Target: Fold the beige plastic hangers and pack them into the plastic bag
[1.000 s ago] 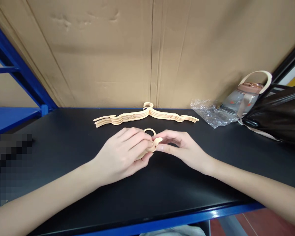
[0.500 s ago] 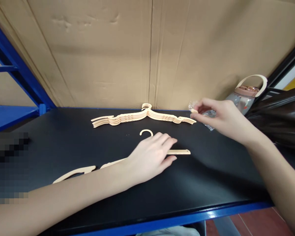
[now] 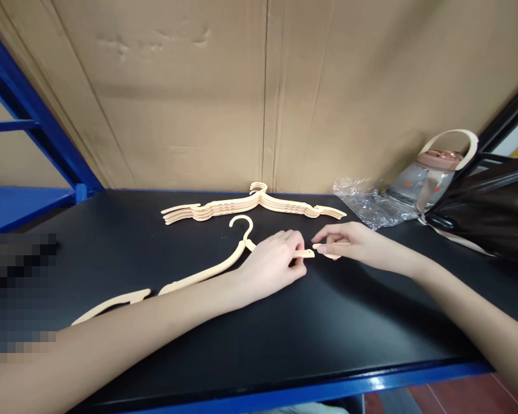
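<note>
A cream plastic hanger [image 3: 207,272] lies on the black tabletop [image 3: 285,333], its hook pointing away from me. My left hand [image 3: 274,265] rests over the hanger's middle, fingers curled onto the short right arm whose end sticks out past my fingertips. My right hand [image 3: 349,245] sits just to the right of it, pinching a small cream hanger piece [image 3: 330,246] close to that free end. The two parts look almost touching; I cannot tell whether they are joined.
A stack of assembled cream hangers [image 3: 254,204] lies near the cardboard wall. A crumpled clear plastic bag [image 3: 366,201], a water bottle with a strap [image 3: 431,172] and a black bag [image 3: 487,207] sit at the back right. Blue shelf frame [image 3: 34,126] stands at left.
The hanger was unfolded and laid flat. My right hand went to the clear bag, then came back with a small cream piece beside the hanger's right arm. My left hand now grips that arm.
</note>
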